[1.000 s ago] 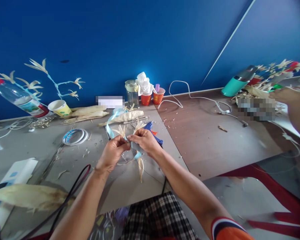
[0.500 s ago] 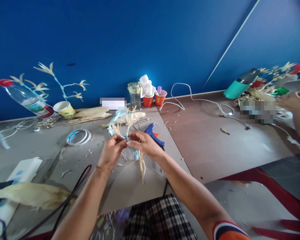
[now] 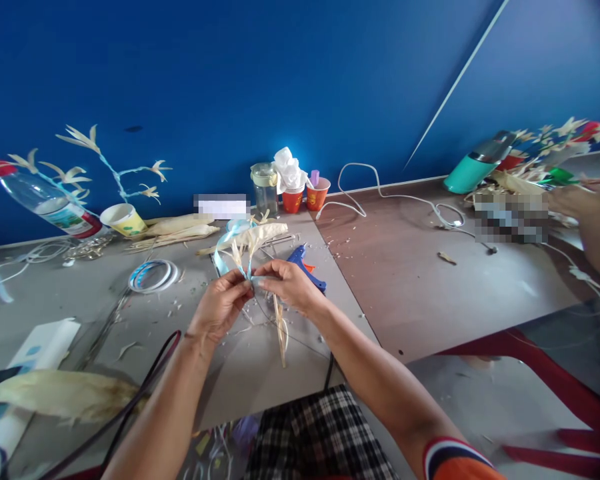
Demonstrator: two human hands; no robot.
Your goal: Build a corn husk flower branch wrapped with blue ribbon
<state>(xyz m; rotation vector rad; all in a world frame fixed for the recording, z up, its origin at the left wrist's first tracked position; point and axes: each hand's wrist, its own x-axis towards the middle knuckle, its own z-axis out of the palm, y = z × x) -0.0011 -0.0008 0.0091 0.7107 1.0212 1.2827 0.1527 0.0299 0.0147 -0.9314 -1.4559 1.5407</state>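
Note:
My left hand pinches the joined stems of a small husk flower sprig, near the table's middle. Pale husk petals stand up above its fingers, and light blue tape wraps the stems. Close beside it, my right hand is closed, thumb against fingers, on a stretch of light blue tape at the join. The exact grip is partly hidden by the fingers. A loop of blue tape rises behind my left hand. Just right of my fingers lies a blue glue gun, and a dry husk strip lies below them.
Tape rolls and a yellow paper cup with a finished flower branch are on the left. A bottle leans behind. Red cups stand at the wall. A white cable crosses rightward; another person's hand is at far right.
The view has shifted slightly. The blue tape strip that hung below my hands no longer shows there. My fingers stay together at the stems, with the right hand drawn slightly lower.

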